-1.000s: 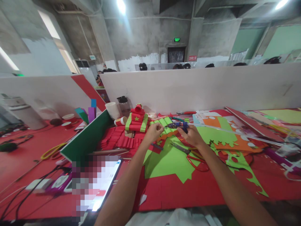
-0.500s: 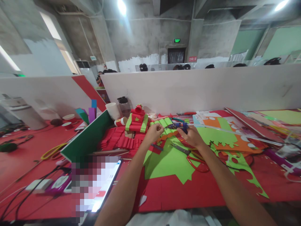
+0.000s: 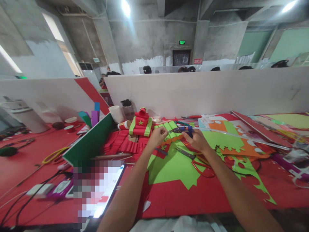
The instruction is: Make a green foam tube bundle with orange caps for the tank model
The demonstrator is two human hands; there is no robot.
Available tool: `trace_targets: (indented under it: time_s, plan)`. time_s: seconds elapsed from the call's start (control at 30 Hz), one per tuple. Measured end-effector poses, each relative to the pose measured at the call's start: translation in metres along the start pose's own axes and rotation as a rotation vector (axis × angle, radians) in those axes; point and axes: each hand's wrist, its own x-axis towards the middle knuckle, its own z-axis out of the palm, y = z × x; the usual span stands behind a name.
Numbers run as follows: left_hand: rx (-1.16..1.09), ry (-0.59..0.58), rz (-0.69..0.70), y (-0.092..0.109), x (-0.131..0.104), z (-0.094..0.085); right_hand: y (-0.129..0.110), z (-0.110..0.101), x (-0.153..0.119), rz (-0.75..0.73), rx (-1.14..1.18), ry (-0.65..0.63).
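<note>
The right hand (image 3: 198,140), just right of the centre of the frame, is closed around a blue glue gun (image 3: 185,129) whose nozzle points left. The left hand (image 3: 159,135) is beside the nozzle, its fingertips pinched together; whether they grip something small cannot be told.

A long translucent stick (image 3: 241,135) runs from behind the glue gun towards the right edge. Under and around the hands are rolled green paper (image 3: 171,125), an orange paper strip (image 3: 174,139) and a small red piece with yellow stars (image 3: 164,147). Below them, scissors with red handles (image 3: 205,169) lie open on a jagged green sheet (image 3: 169,170).

Left of the left hand stands a red and green paper model (image 3: 140,123) with a star on its front, beside folded red paper strips (image 3: 125,143). A green board (image 3: 90,141) stands tilted farther left, and a lit phone (image 3: 108,190) lies at lower left. Cut green and orange sheets (image 3: 223,137) cover the right of the red table (image 3: 178,201).
</note>
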Motion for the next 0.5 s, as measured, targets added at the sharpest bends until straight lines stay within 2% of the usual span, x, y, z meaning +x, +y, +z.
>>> trace_targets:
  time_s: [0.2, 0.5]
  plan:
    - [-0.005, 0.006, -0.016, -0.0005, 0.0005, -0.0021, -0.0016, -0.0003, -0.0007, 0.004, 0.022, 0.003]
    - [0.021, 0.013, -0.013, -0.0009, 0.0002, -0.0037, -0.0012, -0.0011, -0.0027, 0.05, 0.178, 0.042]
